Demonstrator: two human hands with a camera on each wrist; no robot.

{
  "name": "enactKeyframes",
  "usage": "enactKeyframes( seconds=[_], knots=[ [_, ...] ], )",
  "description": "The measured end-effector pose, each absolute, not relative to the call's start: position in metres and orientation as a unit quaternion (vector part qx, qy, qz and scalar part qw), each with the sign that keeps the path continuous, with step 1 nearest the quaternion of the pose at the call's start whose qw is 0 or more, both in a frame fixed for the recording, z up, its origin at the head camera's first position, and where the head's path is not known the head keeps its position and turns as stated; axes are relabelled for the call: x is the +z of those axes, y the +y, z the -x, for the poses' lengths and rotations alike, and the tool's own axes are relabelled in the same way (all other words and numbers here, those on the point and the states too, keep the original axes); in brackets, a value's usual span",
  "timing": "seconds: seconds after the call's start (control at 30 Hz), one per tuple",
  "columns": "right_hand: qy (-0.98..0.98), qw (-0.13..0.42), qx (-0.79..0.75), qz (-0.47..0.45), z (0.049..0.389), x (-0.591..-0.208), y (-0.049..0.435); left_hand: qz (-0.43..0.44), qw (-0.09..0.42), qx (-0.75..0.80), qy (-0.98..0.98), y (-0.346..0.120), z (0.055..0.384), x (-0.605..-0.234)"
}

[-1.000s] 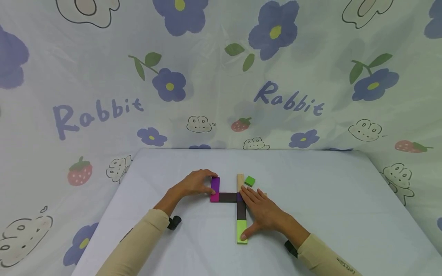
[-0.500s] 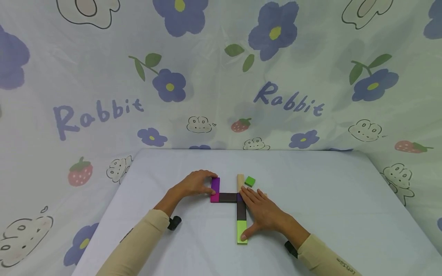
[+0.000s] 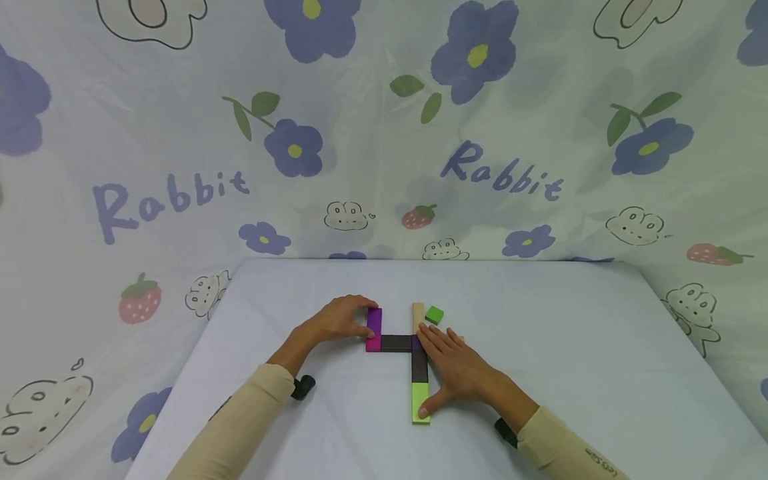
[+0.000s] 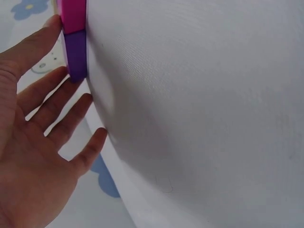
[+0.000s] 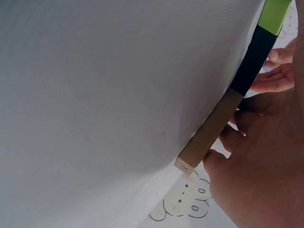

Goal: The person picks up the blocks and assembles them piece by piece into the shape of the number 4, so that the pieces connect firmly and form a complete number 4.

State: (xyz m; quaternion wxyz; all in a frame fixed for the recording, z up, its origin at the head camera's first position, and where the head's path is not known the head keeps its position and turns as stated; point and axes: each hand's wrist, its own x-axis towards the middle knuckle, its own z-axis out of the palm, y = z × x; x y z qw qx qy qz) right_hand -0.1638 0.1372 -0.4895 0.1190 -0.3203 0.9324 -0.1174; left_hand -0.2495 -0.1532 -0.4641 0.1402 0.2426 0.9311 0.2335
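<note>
My left hand pinches a purple block at the left of a flat layout, fingertips at its far end and thumb low on its side. A magenta block adjoins its near end. From there a dark block reaches right to a column made of a tan block, another dark block and a light green block. Over that column lies my right hand, its fingers straight and its thumb on the light green block. It partly hides a tan bar.
A small green block lies apart, just right of the column's far end. All the pieces are on a white-covered table. Behind the table hangs a printed cloth with flowers and rabbits.
</note>
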Motion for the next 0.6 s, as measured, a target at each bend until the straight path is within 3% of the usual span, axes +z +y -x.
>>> enactKeyframes(
  seconds=[0.6],
  knots=[
    [0.933,0.125,-0.115,0.317,0.1636,-0.4866,0.1371,-0.237,0.143,0.229,0.933,-0.1529,0.2509,-0.4666]
  ],
)
